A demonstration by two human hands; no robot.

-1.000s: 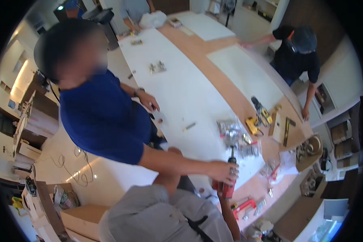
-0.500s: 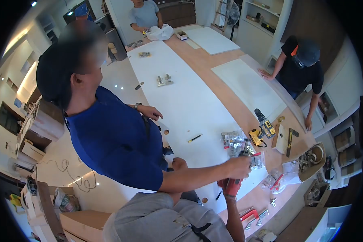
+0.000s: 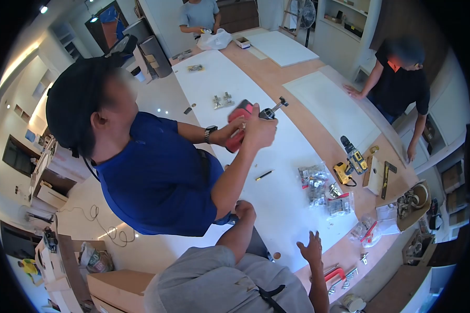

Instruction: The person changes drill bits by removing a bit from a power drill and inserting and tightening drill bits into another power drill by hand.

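Observation:
My right hand (image 3: pixel 312 249) hovers over the near end of the white panel (image 3: pixel 284 203), fingers spread and holding nothing. Beside the panel's left edge is my left hand (image 3: pixel 244 209), near the co-worker in blue (image 3: pixel 156 177); its fingers are too unclear to read. That co-worker grips a red and black drill (image 3: pixel 239 117) with both hands above the panel, its bit pointing up and right. Bagged metal hardware (image 3: pixel 317 189) lies on the panel beyond my right hand. A red clamp (image 3: pixel 336 276) rests just right of my right forearm.
A yellow drill (image 3: pixel 352 160) stands near a black square (image 3: pixel 387 180) and an open cardboard box (image 3: pixel 414 206). A pencil (image 3: pixel 264 175) lies on the panel. One person (image 3: pixel 402 83) leans at the right edge; another (image 3: pixel 199 18) stands at the far end.
The red drill has left my right hand and moved up and left into both of the blue-shirted co-worker's hands. My right hand has opened. The view has shifted slightly.

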